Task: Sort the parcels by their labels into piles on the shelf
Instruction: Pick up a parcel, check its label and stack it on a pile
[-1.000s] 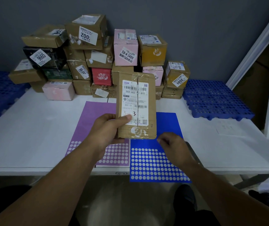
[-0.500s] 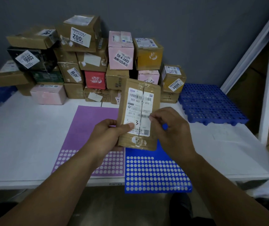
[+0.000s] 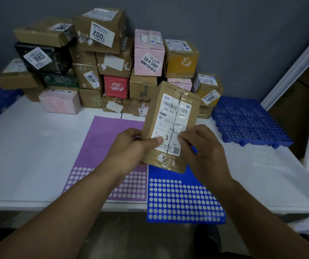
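**Fingers (image 3: 155, 142) hold up one parcel (image 3: 170, 126) to read it**

Left hand (image 3: 131, 148) grips the brown parcel from the side. Its thumb is pressed flat on the front and its other fingers are tucked behind. Right hand (image 3: 204, 152) has its fingers curled in at the parcel's right side, and they look to pinch it by the white label (image 3: 176, 113). A tiny bit of blue shows by those fingers; I cannot tell what it is.

The parcel stands tall in the air, tipped a little, over the bench (image 3: 28, 156). Under it lie a purple sheet (image 3: 108, 139) and a blue sheet (image 3: 185, 199) with white dots. A big "3" is written on the label.

I think the job has only just begun. A big heap of parcels (image 3: 101, 71) sits at the back of the bench by the wall, all mixed up. No sorted pile shows anywhere. This one parcel has yet to go to its place, and almost all the others are left to do.
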